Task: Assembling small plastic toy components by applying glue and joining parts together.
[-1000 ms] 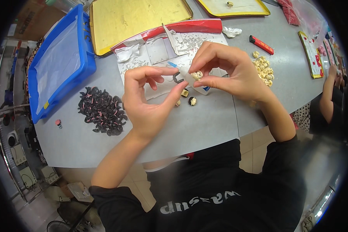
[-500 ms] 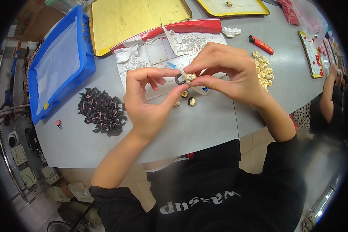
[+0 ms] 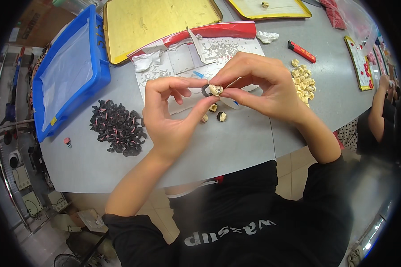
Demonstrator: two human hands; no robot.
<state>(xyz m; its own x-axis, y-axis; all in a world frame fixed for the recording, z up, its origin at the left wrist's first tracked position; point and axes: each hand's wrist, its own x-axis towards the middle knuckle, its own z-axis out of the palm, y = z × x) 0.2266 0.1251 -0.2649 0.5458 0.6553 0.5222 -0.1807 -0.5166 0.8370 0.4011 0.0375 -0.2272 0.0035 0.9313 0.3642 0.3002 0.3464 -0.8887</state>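
Between thumb and forefinger, my left hand [image 3: 171,120] pinches a small black curved piece [image 3: 205,90]. My right hand [image 3: 258,86] grips a small cream-coloured figure head [image 3: 216,90] with dark marks on it. The two pieces touch in front of me, above the table. Below them lie a few loose pieces, among them a cream one with a black part around it [image 3: 222,116]. To the left is a heap of black curved pieces [image 3: 116,128] with pink bits. A pile of cream pieces [image 3: 304,80] lies beyond my right wrist.
A blue tray [image 3: 103,73] stands at the left, with a yellow tray [image 3: 160,26] behind. White paper bearing small grey bits [image 3: 156,75] lies under a red-edged carton flap [image 3: 227,30]. A red-and-black marker-like object [image 3: 301,52] lies at right. Another person's arm [image 3: 378,107] shows far right.
The cream head has turned and shifted slightly left against the black curved piece. My left hand has barely moved.
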